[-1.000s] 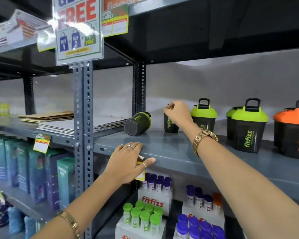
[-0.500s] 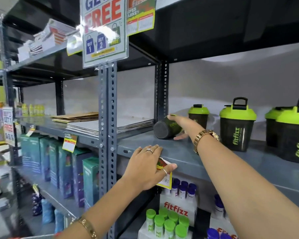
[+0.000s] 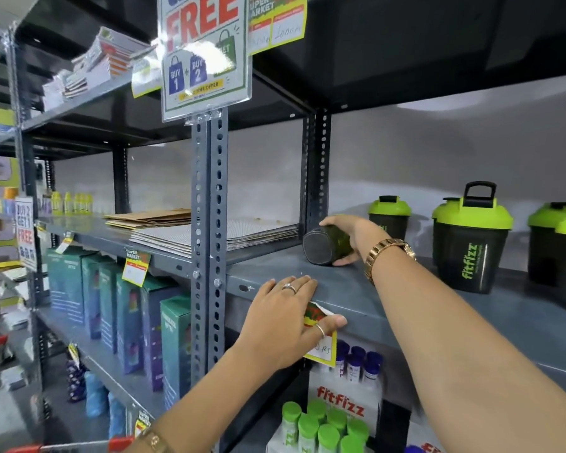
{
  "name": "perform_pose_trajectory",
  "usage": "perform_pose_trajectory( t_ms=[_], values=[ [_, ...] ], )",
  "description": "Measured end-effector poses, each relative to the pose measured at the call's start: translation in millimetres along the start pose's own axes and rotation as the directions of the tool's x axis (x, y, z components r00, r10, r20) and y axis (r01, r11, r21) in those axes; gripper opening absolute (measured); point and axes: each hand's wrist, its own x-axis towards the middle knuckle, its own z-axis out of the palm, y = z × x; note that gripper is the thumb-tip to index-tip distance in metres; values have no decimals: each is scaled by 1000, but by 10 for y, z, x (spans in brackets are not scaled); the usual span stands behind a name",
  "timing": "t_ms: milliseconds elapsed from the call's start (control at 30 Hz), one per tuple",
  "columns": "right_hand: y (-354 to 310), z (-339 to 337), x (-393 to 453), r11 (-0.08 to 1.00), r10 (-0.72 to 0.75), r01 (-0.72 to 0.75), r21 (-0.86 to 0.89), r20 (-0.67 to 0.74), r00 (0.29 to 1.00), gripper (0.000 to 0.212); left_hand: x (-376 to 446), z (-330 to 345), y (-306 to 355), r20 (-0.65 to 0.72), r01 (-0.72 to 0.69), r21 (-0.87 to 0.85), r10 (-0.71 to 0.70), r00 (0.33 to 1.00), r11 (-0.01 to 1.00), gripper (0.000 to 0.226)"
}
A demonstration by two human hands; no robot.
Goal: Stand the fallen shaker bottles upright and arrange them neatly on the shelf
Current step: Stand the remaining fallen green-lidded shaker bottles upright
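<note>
— Firstly, where is the fallen bottle located?

— It is observed lying on its side on the grey shelf, near the left end, just beside the perforated rear post. Its round dark base is turned toward the camera.

— How is it gripped?

— The right hand is wrapped over it: fingers are curled across the top, and the thumb is seen under its lower right side. The lid end is hidden behind the hand. A gold watch is noted on that wrist.

— And the left hand?

— It is laid flat on the front edge of the same shelf, fingers spread and holding nothing; the thumb is pressed over a yellow price tag. Two rings are recorded on it.

— What else is noted on the shelf?

— Upright bottles with green lids are recorded to the right: a small one just behind the right wrist, a larger one with a black handle and "fitfizz" lettering, and more at the frame edge. Flat cardboard sheets are stacked on the neighbouring bay to the left.
</note>
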Motion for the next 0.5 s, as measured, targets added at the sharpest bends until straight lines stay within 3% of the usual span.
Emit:
perform_pose_trajectory(
  t_ms=[167, 200, 267, 333, 400, 500],
  values=[
    [-13, -40, -42, 997, -63, 62, 34, 8, 998, 43, -3, -4, 11, 6, 2, 8, -2, 1000, 1000, 96],
    [-9, -33, -52, 996, -84, 84, 20, -4, 996, 49, -4, -4, 12, 8, 4, 7, -4, 1000, 1000, 96],
    [15, -67, 59, 993, -119, 119, -4, -67, 991, 83, -8, -6, 19, 11, 5, 5, -5, 1000, 1000, 97],
    [68, -181, 613, 989, -138, 143, 23, -147, 979, 110, -8, -12, 20, 16, 5, 3, -5, 1000, 1000, 96],
    [115, -273, 915, 985, -162, 171, 26, -202, 966, 121, -8, -14, 32, 23, 13, 0, -13, 1000, 1000, 97],
    [134, -292, 320, 977, -204, 212, 3, -260, 944, 131, -17, -26, 60, 41, 34, -21, -33, 999, 999, 93]
  ],
)
